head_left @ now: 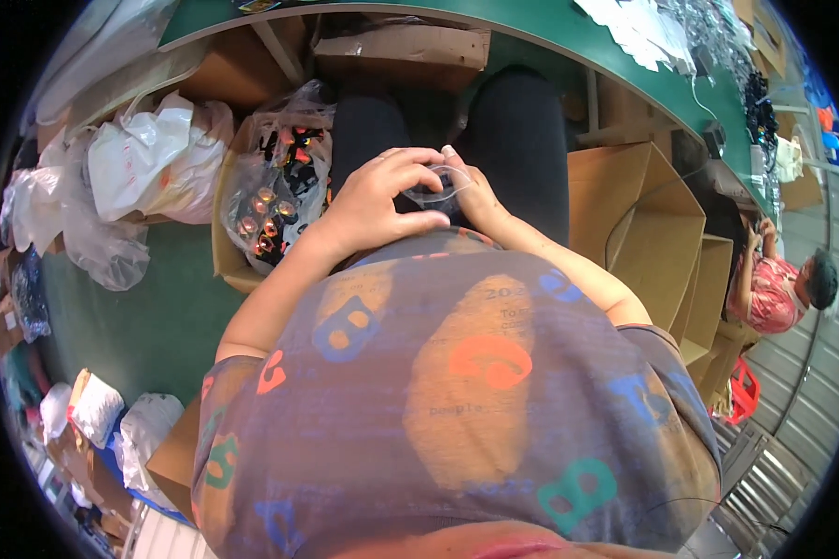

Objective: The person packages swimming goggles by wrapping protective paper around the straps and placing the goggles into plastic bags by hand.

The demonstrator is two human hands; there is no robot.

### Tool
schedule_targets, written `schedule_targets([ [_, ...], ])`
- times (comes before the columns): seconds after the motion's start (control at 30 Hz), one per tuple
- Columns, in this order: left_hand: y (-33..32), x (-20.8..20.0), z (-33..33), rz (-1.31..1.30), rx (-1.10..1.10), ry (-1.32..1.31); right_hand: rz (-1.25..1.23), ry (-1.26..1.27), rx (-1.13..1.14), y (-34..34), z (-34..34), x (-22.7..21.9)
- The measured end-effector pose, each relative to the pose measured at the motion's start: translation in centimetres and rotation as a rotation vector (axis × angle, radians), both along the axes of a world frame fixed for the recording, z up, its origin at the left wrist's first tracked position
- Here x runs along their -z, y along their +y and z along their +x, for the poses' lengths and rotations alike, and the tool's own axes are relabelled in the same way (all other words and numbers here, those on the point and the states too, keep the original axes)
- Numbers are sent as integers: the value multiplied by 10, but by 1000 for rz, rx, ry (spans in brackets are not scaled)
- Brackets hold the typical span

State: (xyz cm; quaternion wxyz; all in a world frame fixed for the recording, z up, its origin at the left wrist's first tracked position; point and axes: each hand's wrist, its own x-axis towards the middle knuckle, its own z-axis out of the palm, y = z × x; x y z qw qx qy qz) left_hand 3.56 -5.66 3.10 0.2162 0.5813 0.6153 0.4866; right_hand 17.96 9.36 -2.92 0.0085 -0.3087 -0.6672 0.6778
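Note:
My left hand (373, 200) and my right hand (475, 196) meet over my lap, just above my dark trousers. Together they grip a small clear plastic bag (435, 184) with a dark item inside it. The left fingers curl over the bag's top edge; the right fingers pinch its right side. What the dark item is cannot be made out.
A cardboard box (228, 261) lined with a clear bag of small black and orange parts (275, 191) stands to my left. Open empty cardboard boxes (643, 224) stand to my right. A green table (569, 37) curves above. White plastic bags (149, 158) lie left. Another person (778, 289) sits far right.

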Motion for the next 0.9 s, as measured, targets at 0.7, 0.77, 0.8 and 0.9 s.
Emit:
schedule_targets([
  [0.7,70,-23,79,-29,-236,-6,77,530,-151,101,95,-36],
  [0.77,79,-26,81,-45,-218,8,154,519,-192,112,97,-43],
  [0.8,83,-26,82,-59,-205,19,234,505,-239,116,97,-42],
  [0.9,94,-24,82,-87,-171,24,316,516,-208,125,95,-36],
])
